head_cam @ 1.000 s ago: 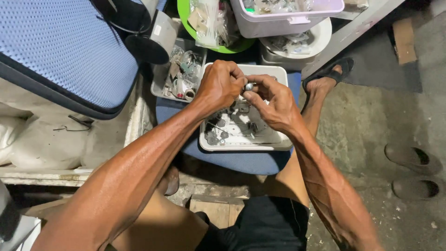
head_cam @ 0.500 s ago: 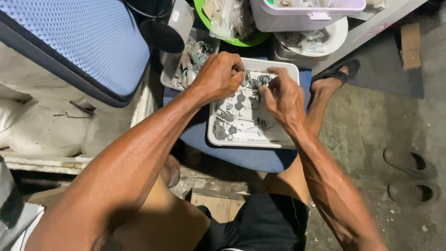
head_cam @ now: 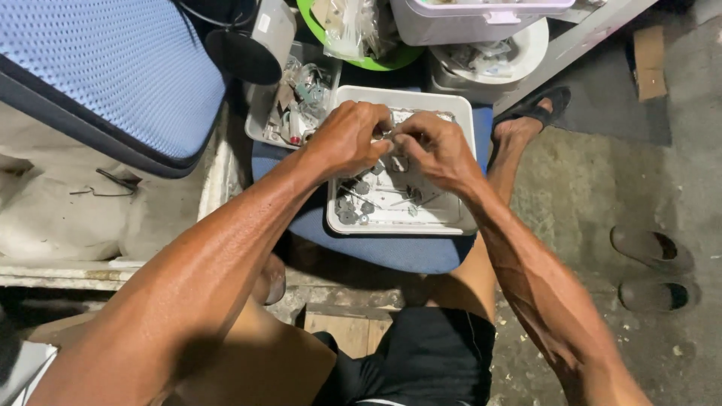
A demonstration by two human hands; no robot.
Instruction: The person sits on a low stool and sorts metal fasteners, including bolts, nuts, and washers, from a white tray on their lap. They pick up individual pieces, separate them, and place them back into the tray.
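Note:
My left hand (head_cam: 347, 139) and my right hand (head_cam: 435, 150) meet over a white rectangular tray (head_cam: 460, 222) that rests on a blue stool seat (head_cam: 406, 252). Both hands pinch a small metal part (head_cam: 389, 136) between their fingertips; the fingers hide most of it. Several small grey gear-like pieces (head_cam: 353, 204) and thin metal pins lie loose in the tray below the hands.
A second tray of mixed small parts (head_cam: 297, 105) sits to the left. Behind stand a green bowl (head_cam: 368, 53), a white bowl (head_cam: 519, 53) and a pale plastic box (head_cam: 481, 19). A blue padded seat (head_cam: 105, 75) is at left. A sandalled foot (head_cam: 526, 120) and two loose sandals (head_cam: 650, 252) rest on the concrete floor.
The view has shifted slightly, so the tray sits lower in the picture. Both hands stay pressed together over the tray, fingers working the small part.

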